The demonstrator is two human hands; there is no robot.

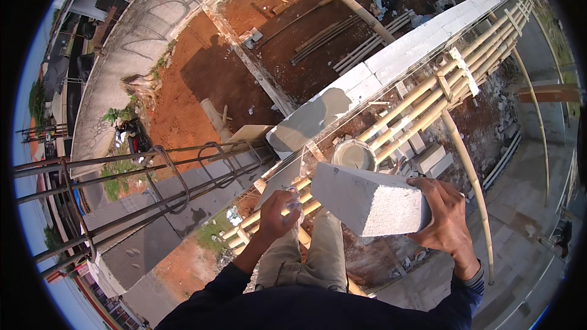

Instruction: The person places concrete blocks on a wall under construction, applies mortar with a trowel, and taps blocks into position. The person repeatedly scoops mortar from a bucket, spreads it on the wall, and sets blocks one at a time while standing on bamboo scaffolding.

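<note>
The wall [422,52] running from the centre to the upper right of the frame consists of pale, straight-edged units; its near end carries a smooth patch of grey, wet-looking mortar [318,116]. Alongside it lie round, yellowish bamboo poles [400,107], jointed and laid roughly parallel. A round bucket [335,150] with greyish contents stands at the centre of the frame. At left, a cage of rust-brown steel bars [175,171] with bent stirrups extends toward the rim. Reddish-brown soil [183,116] of loose, uneven texture covers the ground at upper left. The block [374,200] is located right of centre: light grey, rectangular, thick and sharp-edged, held at a tilt. Its shaded side appears smooth; its sunlit face is coarse, granular and nearly white. The hands are apart. The right hand [443,214] is clamped on the right end of the block. The left hand [278,214], left of the block and clear of it, has curled fingers; a small shiny item shows there, and whether it is gripped cannot be told.
</note>
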